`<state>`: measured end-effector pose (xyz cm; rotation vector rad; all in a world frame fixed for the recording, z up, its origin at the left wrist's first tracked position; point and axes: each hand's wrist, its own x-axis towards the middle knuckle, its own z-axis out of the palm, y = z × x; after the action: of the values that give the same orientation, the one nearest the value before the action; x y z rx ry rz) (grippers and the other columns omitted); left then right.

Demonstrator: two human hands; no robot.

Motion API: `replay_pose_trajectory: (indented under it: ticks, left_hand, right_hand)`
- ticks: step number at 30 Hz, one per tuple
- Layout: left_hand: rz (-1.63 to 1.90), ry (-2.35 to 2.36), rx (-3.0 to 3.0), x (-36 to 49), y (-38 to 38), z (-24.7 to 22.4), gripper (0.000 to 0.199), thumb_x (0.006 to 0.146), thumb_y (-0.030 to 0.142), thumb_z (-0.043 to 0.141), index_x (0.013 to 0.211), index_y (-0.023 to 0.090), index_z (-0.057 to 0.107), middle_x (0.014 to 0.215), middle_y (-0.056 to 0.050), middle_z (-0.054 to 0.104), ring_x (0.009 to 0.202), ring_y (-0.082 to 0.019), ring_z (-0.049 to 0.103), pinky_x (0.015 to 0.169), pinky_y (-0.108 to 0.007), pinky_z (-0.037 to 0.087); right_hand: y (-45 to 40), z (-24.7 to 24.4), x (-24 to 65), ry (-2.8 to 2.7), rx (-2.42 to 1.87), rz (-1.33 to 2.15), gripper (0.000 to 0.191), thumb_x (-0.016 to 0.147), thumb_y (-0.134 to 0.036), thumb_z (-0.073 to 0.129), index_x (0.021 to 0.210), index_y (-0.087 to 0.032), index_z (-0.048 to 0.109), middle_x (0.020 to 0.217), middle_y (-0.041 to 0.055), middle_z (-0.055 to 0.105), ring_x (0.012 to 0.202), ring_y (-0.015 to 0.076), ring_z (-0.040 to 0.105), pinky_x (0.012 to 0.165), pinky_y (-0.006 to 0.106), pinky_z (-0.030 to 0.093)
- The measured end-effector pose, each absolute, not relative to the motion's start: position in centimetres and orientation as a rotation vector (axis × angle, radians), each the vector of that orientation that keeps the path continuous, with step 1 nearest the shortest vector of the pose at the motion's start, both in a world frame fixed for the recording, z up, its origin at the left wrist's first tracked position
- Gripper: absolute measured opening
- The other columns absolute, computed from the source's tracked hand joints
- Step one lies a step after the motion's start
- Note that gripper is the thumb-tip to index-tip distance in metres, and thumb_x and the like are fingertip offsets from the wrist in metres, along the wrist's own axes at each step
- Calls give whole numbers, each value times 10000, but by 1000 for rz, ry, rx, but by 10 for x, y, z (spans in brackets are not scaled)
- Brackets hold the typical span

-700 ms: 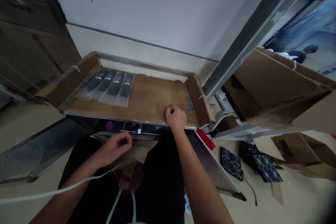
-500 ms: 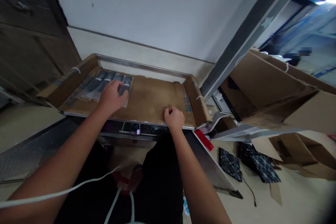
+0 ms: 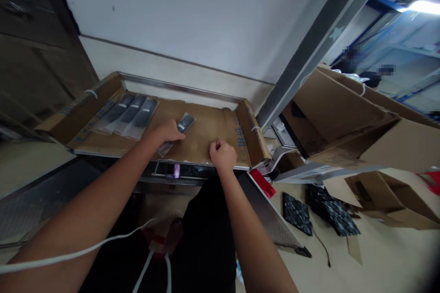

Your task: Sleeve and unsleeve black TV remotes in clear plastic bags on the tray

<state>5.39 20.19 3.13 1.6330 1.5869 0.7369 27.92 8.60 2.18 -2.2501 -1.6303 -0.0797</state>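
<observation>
My left hand (image 3: 171, 131) is closed around a clear plastic packet (image 3: 186, 122), which has a dark item with a white band inside. The packet slants across the middle of a cardboard-lined tray (image 3: 202, 132); both its ends show past my fingers. To the left, three similar packets (image 3: 132, 114) lie side by side and slightly overlapping. My right hand (image 3: 223, 154) rests as a loose fist by the tray's front edge, and whether anything is inside it cannot be seen.
Raised cardboard flaps (image 3: 253, 132) border the tray's sides. A large open carton (image 3: 347, 114) stands to the right, with another carton (image 3: 388, 197) on the floor. Dark patterned pieces (image 3: 297, 213) lie below. A white cable (image 3: 85, 249) crosses in front of me.
My left hand has taken the rightmost packet from the row and moved it right, turning it to a slant. My right hand stays in a fist at the front edge.
</observation>
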Motion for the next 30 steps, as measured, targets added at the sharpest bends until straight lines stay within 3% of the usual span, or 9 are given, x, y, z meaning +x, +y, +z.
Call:
replay_pose_trajectory:
  ticks: [2, 6, 10, 14, 18, 22, 26, 30]
  left_hand:
    - [676, 1538, 1684, 56, 201, 34, 379, 425, 166, 873, 563, 202, 522, 650, -76, 605, 922, -363, 635, 783, -355, 454]
    - [754, 1475, 1766, 47, 193, 36, 302, 514, 217, 839, 756, 183, 661, 737, -48, 649, 781, -261, 617, 696, -294, 440]
    - [927, 1217, 1455, 27, 185, 37, 351, 569, 215, 792, 911, 171, 725, 851, -41, 703, 766, -205, 612, 651, -246, 450]
    - [1087, 1050, 1015, 9, 181, 33, 276, 638, 239, 786, 886, 135, 722, 764, -50, 698, 669, -156, 625, 621, -223, 484]
    - [1160, 1022, 862, 5, 181, 27, 252, 672, 200, 823, 884, 115, 714, 842, -80, 732, 706, -141, 668, 631, -198, 523]
    - [1188, 927, 783, 8, 186, 23, 237, 837, 287, 717, 1000, 116, 703, 987, -119, 750, 837, -189, 714, 730, -273, 586]
    - [1201, 878, 741, 8, 186, 23, 258, 924, 330, 622, 1027, 103, 691, 1026, -146, 744, 897, -215, 723, 825, -344, 600]
    - [1244, 826, 794, 8, 180, 25, 209, 856, 221, 721, 1040, 129, 687, 1061, -123, 739, 946, -201, 710, 846, -313, 594]
  right_hand:
    - [86, 24, 279, -1620, -2233, -47, 359, 954, -423, 477, 791, -203, 709, 788, 78, 724, 727, 189, 648, 630, 255, 353]
    - [85, 27, 280, -1600, -2196, 9, 398, 962, -492, 469, 818, -212, 713, 799, 72, 729, 739, 191, 654, 627, 251, 354]
    - [84, 28, 279, -1599, -2212, 15, 391, 957, -487, 479, 811, -212, 716, 814, 77, 732, 755, 196, 660, 635, 250, 368]
    - [84, 27, 278, -1602, -2218, 11, 398, 957, -488, 470, 807, -213, 716, 813, 77, 731, 744, 195, 658, 635, 251, 371]
    - [84, 26, 279, -1596, -2210, 2, 403, 952, -493, 469, 801, -211, 714, 802, 78, 728, 732, 193, 652, 628, 253, 360]
    - [82, 27, 280, -1554, -2172, 66, 395, 941, -509, 482, 799, -220, 710, 787, 59, 719, 737, 185, 640, 630, 245, 358]
    - [90, 27, 264, -1458, -1967, 341, 402, 915, -541, 514, 746, -211, 669, 740, 22, 687, 725, 167, 611, 650, 236, 388]
    - [120, 26, 219, -1275, -1447, 938, 309, 883, -486, 566, 938, -193, 646, 898, 25, 700, 810, 142, 635, 697, 216, 462]
